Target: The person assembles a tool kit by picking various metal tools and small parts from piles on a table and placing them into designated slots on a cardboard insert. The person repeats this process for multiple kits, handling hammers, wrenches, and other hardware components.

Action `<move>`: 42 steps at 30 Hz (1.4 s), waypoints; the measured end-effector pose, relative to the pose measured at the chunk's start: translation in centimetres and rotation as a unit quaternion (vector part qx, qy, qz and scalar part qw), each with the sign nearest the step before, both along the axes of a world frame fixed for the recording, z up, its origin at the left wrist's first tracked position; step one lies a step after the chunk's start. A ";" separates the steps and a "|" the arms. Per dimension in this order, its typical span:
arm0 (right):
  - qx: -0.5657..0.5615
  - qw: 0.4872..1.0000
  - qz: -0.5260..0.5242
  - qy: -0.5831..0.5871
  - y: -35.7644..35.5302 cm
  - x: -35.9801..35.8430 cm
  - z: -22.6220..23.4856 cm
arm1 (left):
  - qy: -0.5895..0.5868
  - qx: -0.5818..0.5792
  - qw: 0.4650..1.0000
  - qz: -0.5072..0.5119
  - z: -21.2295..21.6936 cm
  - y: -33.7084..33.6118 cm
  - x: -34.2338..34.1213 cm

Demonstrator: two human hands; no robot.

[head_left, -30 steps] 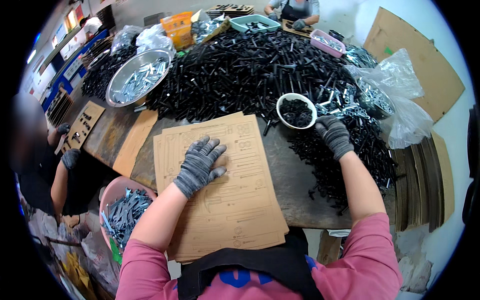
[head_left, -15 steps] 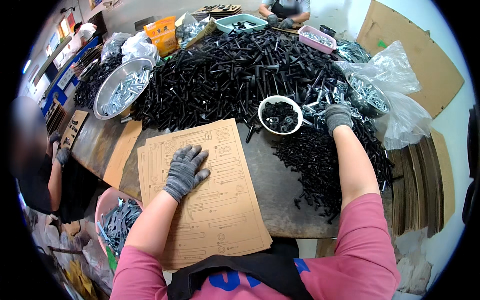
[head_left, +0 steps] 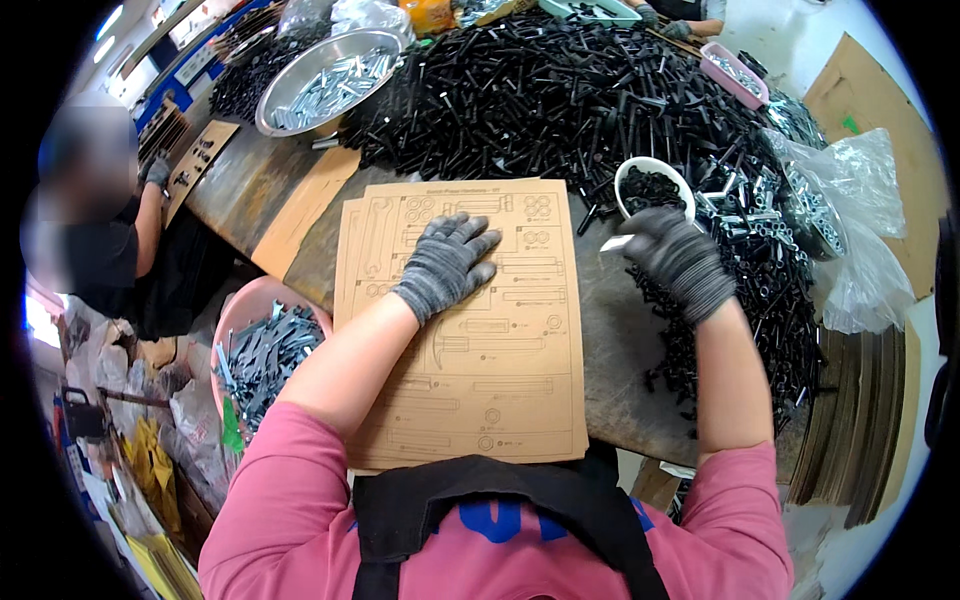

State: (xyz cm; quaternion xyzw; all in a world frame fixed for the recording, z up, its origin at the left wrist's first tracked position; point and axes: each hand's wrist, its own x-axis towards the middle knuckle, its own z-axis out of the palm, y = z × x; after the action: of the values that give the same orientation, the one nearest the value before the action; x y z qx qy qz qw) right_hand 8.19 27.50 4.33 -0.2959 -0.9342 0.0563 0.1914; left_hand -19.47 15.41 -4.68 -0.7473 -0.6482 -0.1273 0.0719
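Knit-gloved left grip (head_left: 446, 266) spread flat on straight-edged cardboard sheets (head_left: 510, 408); right grip (head_left: 684, 262) pinches shiny metal piece (head_left: 616, 243); open bench (head_left: 616, 360) between.

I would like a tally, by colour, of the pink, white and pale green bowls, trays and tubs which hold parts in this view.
Pink: 2 (pink tub, pink tray)
White: 1 (white bowl)
Pale green: 1 (pale green tray)
Total: 4

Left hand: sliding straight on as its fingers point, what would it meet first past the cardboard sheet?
Beyond the cardboard sheet's far edge, the left hand would probably first meet the heap of black parts; the gap between is hard to judge.
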 end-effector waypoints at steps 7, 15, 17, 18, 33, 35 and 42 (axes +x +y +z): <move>-0.134 0.982 0.122 0.046 -10.1 -8.1 -5.9 | -0.015 0.021 1.000 -0.006 -0.1 0.3 0.0; -0.050 0.994 0.102 -0.004 -10.8 -8.1 -7.6 | -0.008 0.010 1.000 -0.010 0.0 0.9 0.2; -0.032 0.994 0.101 -0.004 -11.0 -7.7 -7.0 | -0.023 0.022 0.999 -0.030 0.3 0.7 0.0; -0.045 0.994 0.087 0.043 -11.2 -6.8 -6.4 | -0.018 0.023 0.999 -0.029 0.3 0.5 -0.2; -0.012 0.850 -0.524 0.049 -14.7 22.8 -4.0 | -0.350 -0.040 0.906 -0.233 4.0 2.5 13.0; 0.020 0.843 -0.537 -0.021 -14.4 24.0 -5.4 | -0.340 -0.149 0.882 -0.289 5.2 2.5 19.1; 0.005 0.822 -0.564 -0.078 -12.1 23.5 -7.7 | -0.062 -0.220 0.893 -0.387 3.9 0.0 33.3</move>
State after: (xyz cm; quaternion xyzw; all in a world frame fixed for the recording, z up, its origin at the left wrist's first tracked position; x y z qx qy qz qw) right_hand 31.72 15.39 -3.37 -0.7732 -0.6167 -0.0894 0.1179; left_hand 13.80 15.43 -0.81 -0.9261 -0.3227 -0.0456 -0.1899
